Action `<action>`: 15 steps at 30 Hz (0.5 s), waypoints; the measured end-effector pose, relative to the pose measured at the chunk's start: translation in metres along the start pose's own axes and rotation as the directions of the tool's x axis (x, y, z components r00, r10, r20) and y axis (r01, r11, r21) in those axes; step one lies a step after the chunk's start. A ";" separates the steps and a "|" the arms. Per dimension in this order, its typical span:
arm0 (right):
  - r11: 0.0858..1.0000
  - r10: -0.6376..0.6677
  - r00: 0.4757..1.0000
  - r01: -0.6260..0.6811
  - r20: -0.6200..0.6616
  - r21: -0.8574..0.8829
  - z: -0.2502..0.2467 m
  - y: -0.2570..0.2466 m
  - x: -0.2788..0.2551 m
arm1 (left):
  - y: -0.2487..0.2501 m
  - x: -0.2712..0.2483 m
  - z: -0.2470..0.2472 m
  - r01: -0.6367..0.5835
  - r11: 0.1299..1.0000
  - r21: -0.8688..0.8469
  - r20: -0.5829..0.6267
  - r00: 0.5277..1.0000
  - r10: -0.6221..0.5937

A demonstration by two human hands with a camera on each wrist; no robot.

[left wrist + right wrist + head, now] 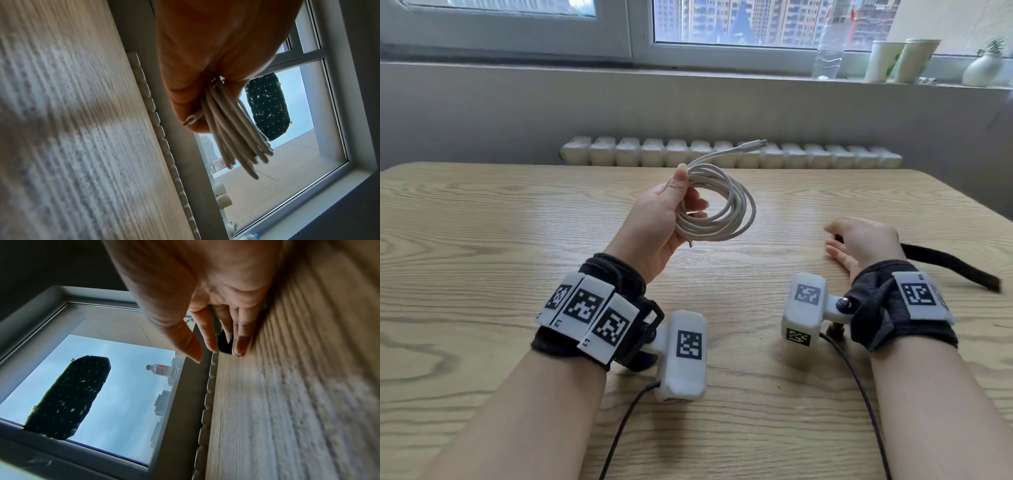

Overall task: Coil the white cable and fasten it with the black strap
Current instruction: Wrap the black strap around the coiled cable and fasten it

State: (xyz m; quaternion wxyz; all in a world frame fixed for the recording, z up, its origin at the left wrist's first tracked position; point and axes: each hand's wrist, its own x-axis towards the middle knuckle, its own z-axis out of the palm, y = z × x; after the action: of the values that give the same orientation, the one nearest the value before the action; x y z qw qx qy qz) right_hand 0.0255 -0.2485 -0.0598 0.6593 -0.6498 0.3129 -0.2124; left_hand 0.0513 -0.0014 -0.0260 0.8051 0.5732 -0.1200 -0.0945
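Note:
My left hand [685, 193] is raised a little above the wooden table [517, 222] and grips the white cable [739, 205], wound into a coil of several loops. One connector [758, 143] sticks up and to the right; the other end hangs below the palm. In the left wrist view the loops [232, 129] hang out of my left hand [195, 84]. The black strap [955, 269] lies on the table at the right and runs under my right hand [835, 233]. In the right wrist view the fingers [238, 345] are fairly straight, and the strap's end [225, 344] shows between them.
A white radiator [722, 154] runs behind the table's far edge. On the window sill stand a clear bottle [828, 48], two paper cups [900, 60] and a small white vase [983, 70]. Black leads from the wrist cameras trail toward the near edge.

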 end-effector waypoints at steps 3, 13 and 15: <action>1.000 -0.026 0.999 0.026 0.041 -0.017 0.000 0.000 -0.004 | 0.000 0.000 0.000 0.006 1.000 -0.014 0.019 1.000 -0.005; 0.978 -0.088 0.800 -0.043 0.594 0.203 0.025 -0.023 -0.054 | 0.000 -0.001 -0.002 0.088 0.992 -0.093 0.058 0.995 -0.083; 0.933 -0.145 0.751 -0.112 0.644 0.341 0.027 -0.029 -0.060 | 0.001 -0.001 -0.004 0.139 0.981 -0.134 0.094 0.987 -0.127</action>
State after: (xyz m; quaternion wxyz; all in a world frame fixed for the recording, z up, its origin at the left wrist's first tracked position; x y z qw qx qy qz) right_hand 0.0047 -0.1899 -0.0244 0.8321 -0.5538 0.0103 -0.0289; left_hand 0.0511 0.0025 -0.0266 0.8295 0.5173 -0.1085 -0.1804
